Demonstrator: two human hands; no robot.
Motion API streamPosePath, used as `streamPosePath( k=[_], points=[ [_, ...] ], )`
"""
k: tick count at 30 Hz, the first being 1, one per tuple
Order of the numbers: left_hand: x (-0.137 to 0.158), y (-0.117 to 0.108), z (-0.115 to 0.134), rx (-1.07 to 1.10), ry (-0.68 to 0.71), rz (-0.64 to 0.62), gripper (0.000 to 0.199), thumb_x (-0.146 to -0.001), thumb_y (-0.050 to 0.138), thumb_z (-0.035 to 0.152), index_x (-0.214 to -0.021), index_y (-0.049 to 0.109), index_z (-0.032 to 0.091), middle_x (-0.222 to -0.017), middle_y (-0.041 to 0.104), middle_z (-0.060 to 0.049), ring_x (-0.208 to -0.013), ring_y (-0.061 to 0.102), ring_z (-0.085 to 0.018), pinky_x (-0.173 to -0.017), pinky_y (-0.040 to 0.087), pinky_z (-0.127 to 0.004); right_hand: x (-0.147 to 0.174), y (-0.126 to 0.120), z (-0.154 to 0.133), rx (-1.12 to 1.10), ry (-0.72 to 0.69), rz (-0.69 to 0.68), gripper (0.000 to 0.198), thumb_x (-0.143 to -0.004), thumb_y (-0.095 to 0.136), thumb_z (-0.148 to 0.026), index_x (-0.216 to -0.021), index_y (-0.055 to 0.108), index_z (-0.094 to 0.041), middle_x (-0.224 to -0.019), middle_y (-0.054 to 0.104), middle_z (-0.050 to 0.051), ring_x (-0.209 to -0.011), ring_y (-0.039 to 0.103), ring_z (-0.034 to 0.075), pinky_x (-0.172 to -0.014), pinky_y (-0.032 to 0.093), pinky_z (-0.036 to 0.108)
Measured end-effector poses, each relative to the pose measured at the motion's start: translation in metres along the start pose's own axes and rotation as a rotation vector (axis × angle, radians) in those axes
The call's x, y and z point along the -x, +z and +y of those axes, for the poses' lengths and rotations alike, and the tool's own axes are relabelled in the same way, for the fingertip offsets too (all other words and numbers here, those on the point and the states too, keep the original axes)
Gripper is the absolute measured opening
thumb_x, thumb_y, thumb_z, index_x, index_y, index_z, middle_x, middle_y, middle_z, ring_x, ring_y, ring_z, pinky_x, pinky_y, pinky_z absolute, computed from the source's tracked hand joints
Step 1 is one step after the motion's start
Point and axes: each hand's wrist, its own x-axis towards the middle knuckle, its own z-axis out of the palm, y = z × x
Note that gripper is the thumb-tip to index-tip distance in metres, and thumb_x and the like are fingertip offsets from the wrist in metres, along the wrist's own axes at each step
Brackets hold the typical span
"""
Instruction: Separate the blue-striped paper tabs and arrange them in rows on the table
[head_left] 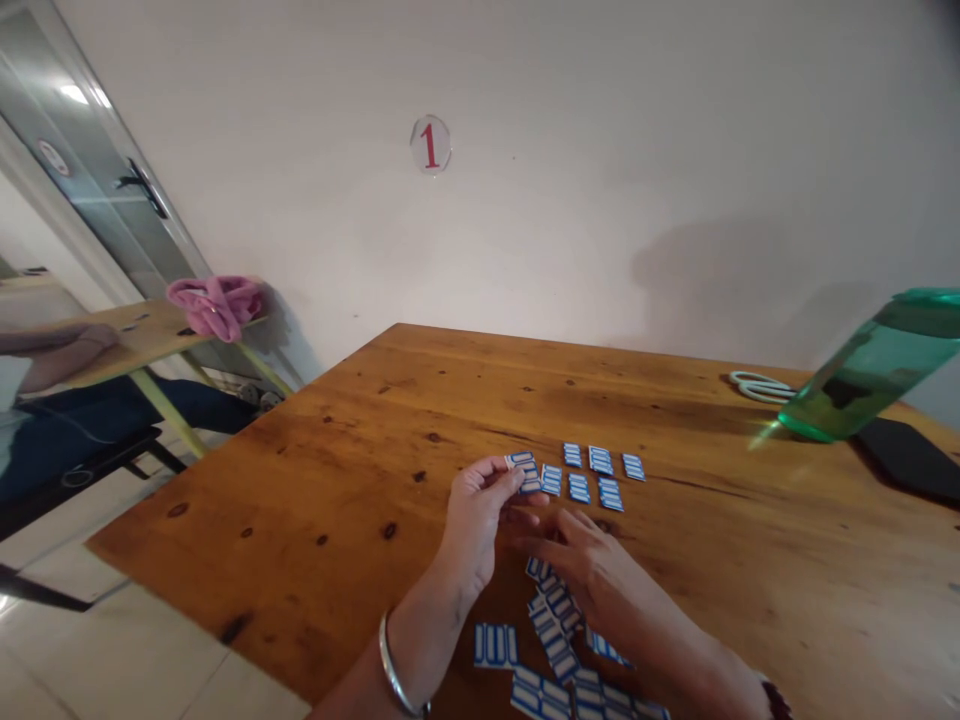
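Between the thumb and fingers of my left hand (484,510) is a small sheet of blue-bordered white label stickers (525,472), raised just over the table. My right hand (589,565) is just below and to the right of it, fingers apart and pointing left, with nothing visible in them. Under and beside that hand lies a loose, overlapping heap of similar label sheets (553,635). One separate label sheet (496,646) lies left of the heap. Beyond my hands, several small label stacks (600,460) are laid out in two rough rows.
A green translucent bottle (862,375) stands at the right, beside a coiled white cable (759,387) and a dark flat object (911,455). The wooden table (337,500) meets the wall at the back. To the left, a person's arms (71,350) rest on another table near a pink cloth (219,308).
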Motion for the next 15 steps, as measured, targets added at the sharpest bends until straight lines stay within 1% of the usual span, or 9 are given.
streamPosePath(
  k=[2, 5, 11, 15],
  points=[
    [-0.0001, 0.0002, 0.0002, 0.005, 0.001, 0.007, 0.017, -0.062, 0.067, 0.023, -0.069, 0.054, 0.014, -0.063, 0.062, 0.000, -0.055, 0.064, -0.016, -0.044, 0.047, -0.020, -0.0016, 0.0004, 0.0014, 0.020, -0.013, -0.022, 0.047, -0.076, 0.041, -0.002, -0.110, 0.058, -0.029, -0.102, 0.056, 0.007, -0.099, 0.049, 0.020, -0.080, 0.042, 0.033],
    [0.0001, 0.0007, 0.0005, 0.001, -0.002, 0.026, 0.018, -0.061, 0.068, 0.024, -0.068, 0.054, 0.014, -0.061, 0.061, 0.001, -0.053, 0.063, -0.015, -0.043, 0.046, -0.020, -0.0035, -0.0017, 0.0018, 0.032, 0.005, -0.042, 0.045, -0.075, 0.041, -0.001, -0.106, 0.060, -0.027, -0.103, 0.055, 0.007, -0.100, 0.049, 0.021, -0.081, 0.042, 0.033],
    [0.0019, 0.0036, 0.0023, -0.035, -0.007, 0.025, 0.017, -0.062, 0.067, 0.025, -0.067, 0.055, 0.014, -0.060, 0.060, 0.001, -0.053, 0.063, -0.015, -0.042, 0.046, -0.020, -0.0069, -0.0078, -0.0017, 0.012, 0.015, -0.077, 0.035, -0.075, 0.046, -0.007, -0.101, 0.061, -0.025, -0.108, 0.054, 0.006, -0.102, 0.048, 0.021, -0.083, 0.042, 0.034],
    [0.0025, 0.0039, 0.0028, -0.056, -0.008, 0.015, 0.017, -0.063, 0.066, 0.026, -0.067, 0.055, 0.014, -0.062, 0.063, -0.001, -0.055, 0.063, -0.016, -0.043, 0.046, -0.020, -0.0083, -0.0042, -0.0018, 0.026, 0.021, -0.087, 0.044, -0.074, 0.044, -0.004, -0.112, 0.054, -0.023, -0.113, 0.053, 0.009, -0.106, 0.047, 0.023, -0.082, 0.043, 0.036]
  ],
)
